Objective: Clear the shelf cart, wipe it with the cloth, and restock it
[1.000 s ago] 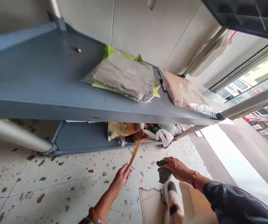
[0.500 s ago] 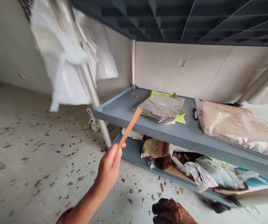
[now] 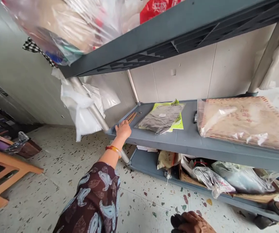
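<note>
My left hand [image 3: 123, 130] is at the left end of the middle shelf [image 3: 190, 142], its fingers closed over the near end of a bundle of thin orange-brown sticks [image 3: 131, 117]. The sticks lie low along the shelf surface, their far tips slightly fanned out. Right of them is a grey plastic packet [image 3: 160, 118] on top of bright green-yellow packets [image 3: 179, 121]. Low in the view, my right hand [image 3: 194, 221] is above the floor, fingers curled around something dark that I cannot make out.
A clear-wrapped stack of brown paper [image 3: 246, 119] lies on the shelf's right side. Below, the bottom shelf [image 3: 144, 161] carries bags and an open carton. White plastic bags [image 3: 81, 110] hang at the left post. The upper shelf [image 3: 139, 45] overhangs; an orange stool [image 3: 5, 168] stands left.
My left hand has moved from in front of the shelf onto its left end, lowering the sticks there. The view has shifted, bringing in the upper shelf's contents and the stool.
</note>
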A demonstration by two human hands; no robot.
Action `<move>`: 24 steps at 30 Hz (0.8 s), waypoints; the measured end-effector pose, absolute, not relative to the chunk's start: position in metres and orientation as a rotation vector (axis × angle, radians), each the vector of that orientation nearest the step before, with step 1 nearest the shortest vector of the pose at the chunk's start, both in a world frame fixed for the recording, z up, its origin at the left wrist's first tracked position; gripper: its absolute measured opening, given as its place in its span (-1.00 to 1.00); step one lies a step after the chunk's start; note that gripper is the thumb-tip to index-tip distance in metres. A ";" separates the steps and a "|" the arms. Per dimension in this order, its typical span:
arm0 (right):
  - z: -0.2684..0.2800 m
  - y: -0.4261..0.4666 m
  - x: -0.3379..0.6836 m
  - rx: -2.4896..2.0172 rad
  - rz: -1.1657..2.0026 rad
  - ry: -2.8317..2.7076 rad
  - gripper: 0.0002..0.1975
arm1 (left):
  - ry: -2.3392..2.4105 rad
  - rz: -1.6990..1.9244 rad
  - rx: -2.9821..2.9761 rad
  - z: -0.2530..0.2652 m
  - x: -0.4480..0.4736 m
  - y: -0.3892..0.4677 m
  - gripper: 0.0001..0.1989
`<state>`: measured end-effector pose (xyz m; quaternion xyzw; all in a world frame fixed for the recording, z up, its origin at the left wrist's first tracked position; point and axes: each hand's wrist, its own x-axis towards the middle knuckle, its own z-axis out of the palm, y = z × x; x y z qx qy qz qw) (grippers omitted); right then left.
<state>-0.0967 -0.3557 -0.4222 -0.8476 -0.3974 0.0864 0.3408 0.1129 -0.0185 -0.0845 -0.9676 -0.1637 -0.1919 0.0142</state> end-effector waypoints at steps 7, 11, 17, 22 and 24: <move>-0.358 -0.357 -0.096 -2.155 0.264 -1.107 -0.65 | 0.159 -1.284 -3.047 -0.117 0.045 -0.074 -0.58; -0.302 -0.371 -0.077 -2.074 -0.069 -1.238 -0.49 | 0.554 -1.270 -3.061 -0.132 0.012 -0.142 -0.58; -0.184 -0.450 -0.054 -2.147 -0.770 -1.073 -0.49 | 0.620 -1.323 -3.168 -0.126 0.046 -0.236 -0.62; -0.175 -0.502 -0.009 -2.314 -0.977 -0.928 -0.64 | 0.699 -1.223 -3.221 -0.122 0.079 -0.296 -0.61; -0.190 -0.519 0.000 -2.272 -0.977 -0.926 -0.66 | 0.791 -1.246 -3.105 -0.110 0.082 -0.324 -0.60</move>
